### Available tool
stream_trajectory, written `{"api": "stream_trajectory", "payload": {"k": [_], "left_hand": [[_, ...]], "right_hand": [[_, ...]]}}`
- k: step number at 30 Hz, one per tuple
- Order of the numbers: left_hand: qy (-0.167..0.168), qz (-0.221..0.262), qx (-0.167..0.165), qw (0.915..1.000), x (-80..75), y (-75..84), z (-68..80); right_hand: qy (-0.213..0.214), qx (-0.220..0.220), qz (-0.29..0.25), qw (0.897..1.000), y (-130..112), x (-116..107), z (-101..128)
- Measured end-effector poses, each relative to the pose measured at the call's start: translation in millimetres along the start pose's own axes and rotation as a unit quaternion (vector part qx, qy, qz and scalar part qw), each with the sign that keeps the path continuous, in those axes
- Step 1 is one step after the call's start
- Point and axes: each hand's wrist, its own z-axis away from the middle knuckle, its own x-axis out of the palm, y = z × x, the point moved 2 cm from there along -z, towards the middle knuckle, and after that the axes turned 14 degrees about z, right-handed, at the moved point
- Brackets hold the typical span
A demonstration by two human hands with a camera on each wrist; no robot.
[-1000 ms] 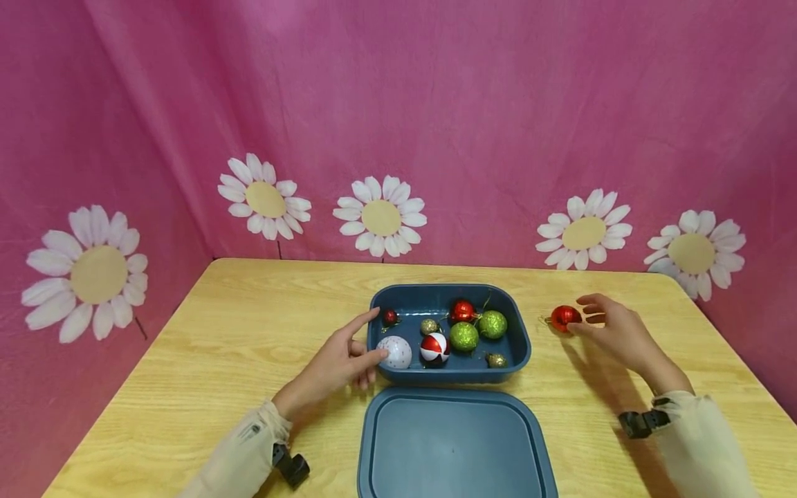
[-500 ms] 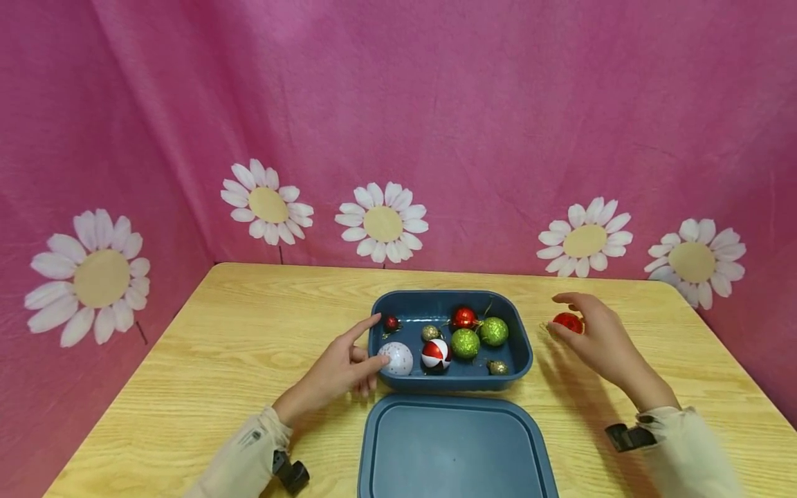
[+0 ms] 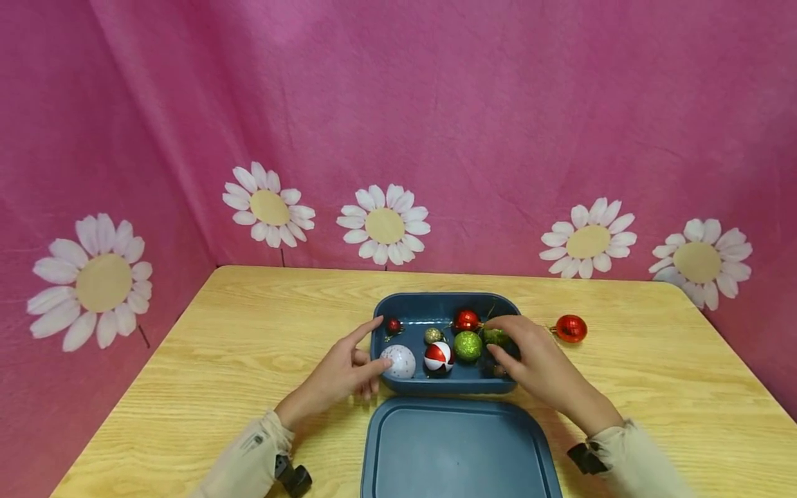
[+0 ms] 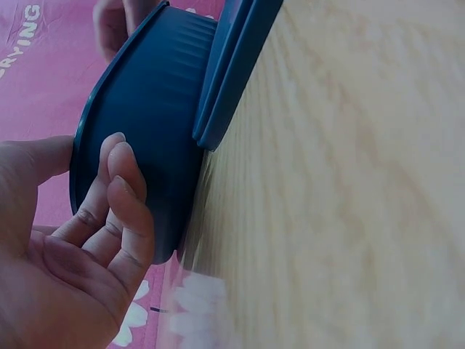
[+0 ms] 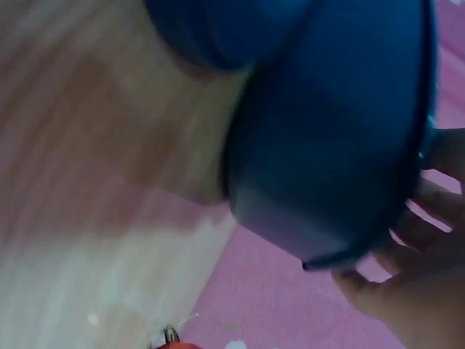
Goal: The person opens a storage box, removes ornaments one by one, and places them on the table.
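**Right hand went from the red ball into the box**

A moment before, the right hand (image 3: pixel 538 363) was out by the shiny red ball (image 3: pixel 571 328) on the table; it had let go and moved left, over the right end of the blue box (image 3: pixel 398 305).

Nearest lay the blue lid (image 3: pixel 457 449), flat on the wooden table (image 3: pixel 236 332), just in front of the box.

The left hand (image 3: pixel 339 370) rested against the left end of the box. Its fingers were loose and spread, and the pointing finger lay along the rim.

The right hand's fingers were bent down over a green glitter ball (image 3: pixel 496 336). I could not tell whether they held it.

In the box lay a white dotted ball (image 3: pixel 398 361), a red and white ball (image 3: pixel 438 356) and another green glitter ball (image 3: pixel 468 345).

Farther right, the shiny red ball sat alone on the table.
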Motion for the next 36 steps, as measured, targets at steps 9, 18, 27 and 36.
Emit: {"api": "stream_trajectory", "payload": {"k": [9, 18, 27, 36], "left_hand": [[-0.002, 0.006, 0.004, 1.0000, 0.3, -1.2, 0.5], [-0.005, 0.009, 0.011, 0.9999, -0.4, -1.2, 0.5], [-0.014, 0.010, 0.000, 0.9998, 9.0, -4.9, 1.4], [-0.011, 0.001, -0.002, 0.9999, 2.3, 1.7, -1.6]], "right_hand": [[-0.075, 0.061, 0.069, 0.993, -4, 12, -7], [-0.106, 0.095, 0.060, 0.988, 1, 20, -12], [-0.112, 0.098, 0.040, 0.988, 7, 22, 1], [-0.126, 0.103, 0.018, 0.986, 7, 21, -11]]}}
